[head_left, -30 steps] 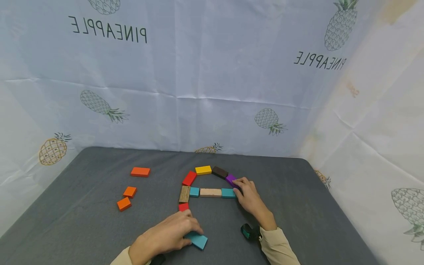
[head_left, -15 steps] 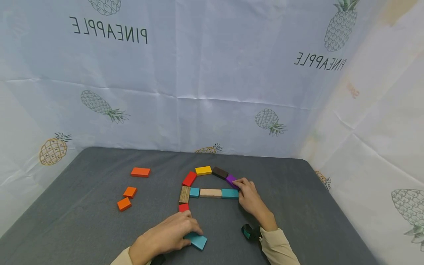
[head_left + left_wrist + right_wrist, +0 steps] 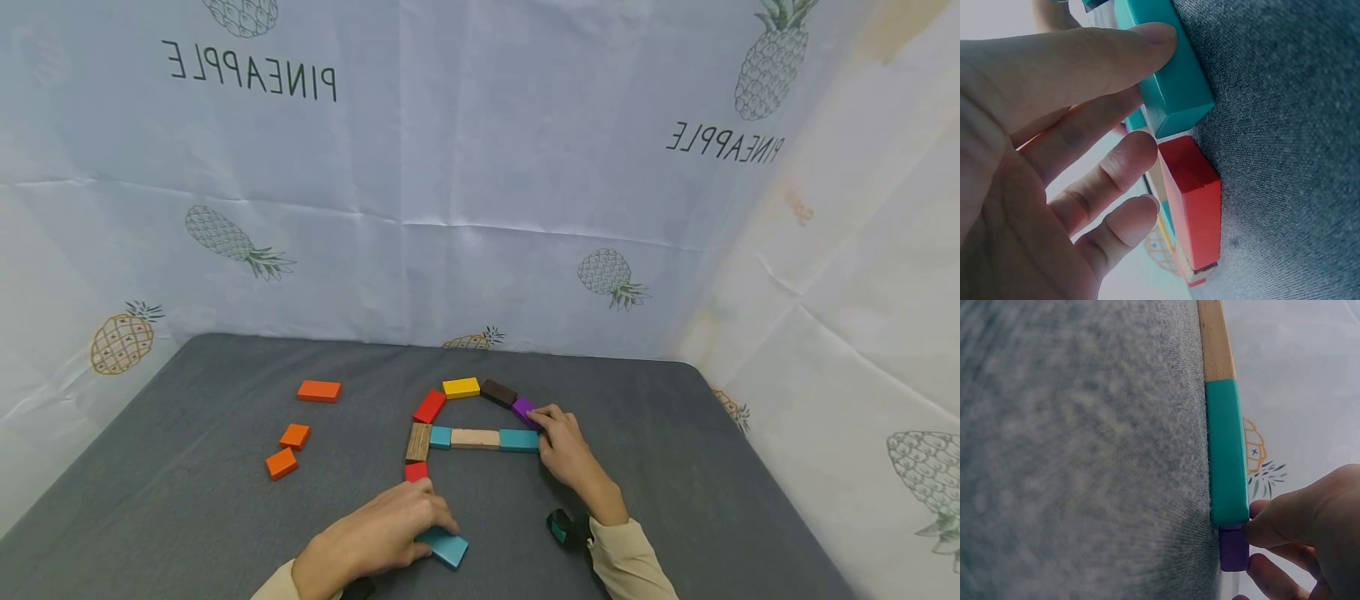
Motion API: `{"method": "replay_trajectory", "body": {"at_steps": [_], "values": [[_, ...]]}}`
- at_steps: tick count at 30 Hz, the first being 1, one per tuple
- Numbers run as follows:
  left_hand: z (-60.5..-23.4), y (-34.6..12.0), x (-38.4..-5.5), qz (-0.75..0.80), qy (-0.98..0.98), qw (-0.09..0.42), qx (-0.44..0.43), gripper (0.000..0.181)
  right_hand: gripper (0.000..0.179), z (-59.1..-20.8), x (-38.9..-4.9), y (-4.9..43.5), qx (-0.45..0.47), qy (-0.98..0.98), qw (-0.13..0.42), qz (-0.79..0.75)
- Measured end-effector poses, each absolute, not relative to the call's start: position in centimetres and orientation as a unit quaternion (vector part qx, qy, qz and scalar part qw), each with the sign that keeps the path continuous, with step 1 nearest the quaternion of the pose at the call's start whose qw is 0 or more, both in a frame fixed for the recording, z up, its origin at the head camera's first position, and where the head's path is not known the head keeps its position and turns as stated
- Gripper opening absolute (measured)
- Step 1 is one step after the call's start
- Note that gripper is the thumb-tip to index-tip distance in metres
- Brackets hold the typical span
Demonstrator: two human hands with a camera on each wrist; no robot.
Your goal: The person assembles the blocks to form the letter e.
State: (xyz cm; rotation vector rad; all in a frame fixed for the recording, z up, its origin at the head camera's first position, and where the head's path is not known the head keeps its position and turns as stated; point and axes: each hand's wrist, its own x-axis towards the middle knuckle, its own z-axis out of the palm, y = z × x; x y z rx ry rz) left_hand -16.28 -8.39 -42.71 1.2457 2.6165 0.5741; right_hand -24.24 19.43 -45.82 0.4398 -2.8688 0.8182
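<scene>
My left hand pinches a teal block near the table's front, seen close in the left wrist view with the thumb on the teal block's face. Just beyond it lies a red block, apart from the thumb. My right hand grips a small purple block between thumb and fingers, at the right end of an arch of blocks. The purple block touches the end of another teal block. That teal block forms a crossbar with a beige block and a short teal block.
The arch also has a brown wood-grain block, a red block, a yellow block and a dark brown block. Orange blocks lie apart at the left of the grey table. A pineapple-print cloth hangs behind.
The beige and right teal blocks of the crossbar have slid slightly left, and the gap beside the short teal block has closed. My right fingers have shifted slightly. The left hand barely moves.
</scene>
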Motion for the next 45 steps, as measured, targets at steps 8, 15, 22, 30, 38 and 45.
{"method": "replay_trajectory", "body": {"at_steps": [8, 15, 22, 30, 38, 45], "values": [[-42.7, -8.4, -16.2, 0.19, 0.882, 0.091, 0.422, 0.034, 0.041, -45.6, -24.1, 19.4, 0.147, -0.949, 0.063, 0.273], [-42.7, -8.5, -16.2, 0.195, 0.878, 0.085, 0.428, 0.034, 0.037, -45.7, -24.1, 19.3, 0.134, -0.948, 0.053, 0.283], [-42.6, -8.7, -16.3, 0.197, 0.88, 0.101, 0.419, 0.034, 0.039, -45.7, -24.0, 19.3, 0.14, -0.95, 0.049, 0.276], [-42.5, -9.2, -16.6, 0.208, 0.884, 0.089, 0.409, 0.034, 0.041, -45.8, -24.2, 19.3, 0.136, -0.95, 0.045, 0.279], [-42.5, -9.7, -17.0, 0.213, 0.891, 0.087, 0.391, 0.036, 0.041, -45.9, -24.4, 19.4, 0.134, -0.95, 0.044, 0.277], [-42.4, -9.8, -17.0, 0.214, 0.892, 0.099, 0.386, 0.036, 0.042, -45.9, -24.3, 19.3, 0.127, -0.95, 0.041, 0.281]]}}
